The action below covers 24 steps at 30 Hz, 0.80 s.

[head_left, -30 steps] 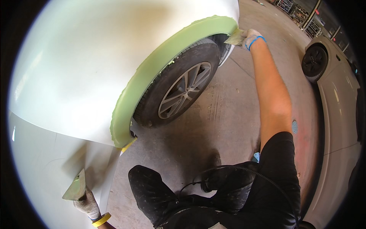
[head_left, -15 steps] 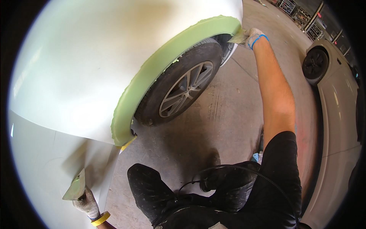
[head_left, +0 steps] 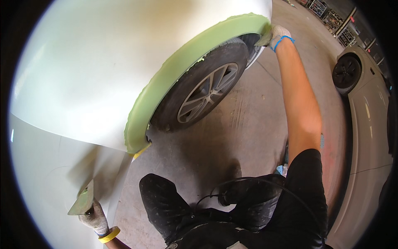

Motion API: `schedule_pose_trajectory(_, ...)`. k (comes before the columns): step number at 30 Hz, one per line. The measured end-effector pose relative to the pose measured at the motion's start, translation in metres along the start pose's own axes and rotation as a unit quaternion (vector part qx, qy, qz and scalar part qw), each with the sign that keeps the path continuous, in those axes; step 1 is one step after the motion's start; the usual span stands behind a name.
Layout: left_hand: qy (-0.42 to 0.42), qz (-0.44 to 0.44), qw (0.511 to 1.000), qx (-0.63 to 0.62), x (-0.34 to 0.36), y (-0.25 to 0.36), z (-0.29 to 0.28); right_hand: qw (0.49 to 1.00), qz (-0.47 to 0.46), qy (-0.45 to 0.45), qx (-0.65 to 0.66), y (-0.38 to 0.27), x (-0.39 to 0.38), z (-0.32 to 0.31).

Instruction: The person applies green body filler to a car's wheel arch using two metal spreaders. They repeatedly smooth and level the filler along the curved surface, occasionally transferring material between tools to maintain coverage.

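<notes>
My gloved right hand [head_left: 279,36] grips a putty-smeared spreader [head_left: 263,40] at the upper right end of a pale green filler band [head_left: 160,85] along the white car's [head_left: 87,66] wheel arch. My left hand [head_left: 93,216], also gloved, holds a flat plate with green putty [head_left: 82,199] low at the left, beside the car's lower panel. A yellow tape roll [head_left: 109,235] circles my left wrist. The tyre with its silver spoked wheel [head_left: 209,93] sits inside the arch, and a short strip of yellow tape [head_left: 141,151] shows at the arch's lower left end.
Another car [head_left: 365,120] with a dark wheel stands along the right side. The concrete floor [head_left: 182,155] lies below, with small blue items [head_left: 280,169] near my legs and a black hose [head_left: 244,180] across them. Racks of parts [head_left: 333,23] are at the back right.
My right hand with the spreader has moved slightly up along the arch's end. The car and wheel appear shifted a little up and right in the view. My left hand is almost unchanged.
</notes>
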<state>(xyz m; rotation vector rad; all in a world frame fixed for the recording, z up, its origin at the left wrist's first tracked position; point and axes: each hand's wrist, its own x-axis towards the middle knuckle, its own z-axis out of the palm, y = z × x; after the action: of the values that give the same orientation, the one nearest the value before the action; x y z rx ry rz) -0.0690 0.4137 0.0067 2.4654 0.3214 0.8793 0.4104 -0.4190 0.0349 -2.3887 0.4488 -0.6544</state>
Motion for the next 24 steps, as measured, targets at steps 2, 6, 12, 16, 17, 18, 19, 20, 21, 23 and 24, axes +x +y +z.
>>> schedule_pose_trajectory(2, -0.008, -0.002, 1.000, -0.006, 0.000, 0.002, 0.000, 0.994, -0.071, 0.041, -0.073, -0.008, -0.010, -0.002)
schedule_pose_trajectory(6, -0.008, 0.005, 1.000, 0.004, 0.003, 0.001, -0.012, 0.987, -0.113, 0.118, 0.008, -0.071, -0.087, 0.020)
schedule_pose_trajectory(12, -0.021, -0.024, 0.999, 0.006, -0.004, -0.024, -0.014, 0.891, -0.039, 0.195, 0.409, -0.193, -0.200, -0.007)
schedule_pose_trajectory(16, -0.022, -0.029, 0.999, 0.003, -0.005, -0.028, -0.015, 0.919, -0.109, 0.236, 0.295, -0.220, -0.231, 0.003)
schedule_pose_trajectory(17, -0.024, -0.029, 0.999, 0.004, -0.005, -0.027, -0.015, 0.913, -0.129, 0.226, 0.316, -0.235, -0.242, 0.014)
schedule_pose_trajectory(18, -0.025, -0.032, 0.999, 0.005, -0.005, -0.027, -0.015, 0.905, -0.149, 0.213, 0.336, -0.246, -0.252, 0.024)
schedule_pose_trajectory(19, -0.027, -0.034, 0.999, 0.012, -0.006, -0.025, -0.014, 0.921, -0.154, 0.220, 0.283, -0.251, -0.264, 0.025)
schedule_pose_trajectory(20, -0.028, -0.029, 0.999, 0.013, -0.005, -0.020, -0.014, 0.926, -0.161, 0.234, 0.249, -0.255, -0.273, 0.022)
schedule_pose_trajectory(21, -0.027, -0.025, 0.999, 0.017, -0.004, -0.016, -0.015, 0.929, -0.168, 0.246, 0.218, -0.262, -0.283, 0.023)
schedule_pose_trajectory(23, -0.020, -0.007, 1.000, 0.022, -0.002, -0.010, -0.015, 0.935, -0.172, 0.253, 0.182, -0.268, -0.295, 0.027)
schedule_pose_trajectory(24, -0.015, 0.002, 1.000, 0.027, -0.002, -0.008, -0.015, 0.935, -0.172, 0.268, 0.159, -0.268, -0.299, 0.033)
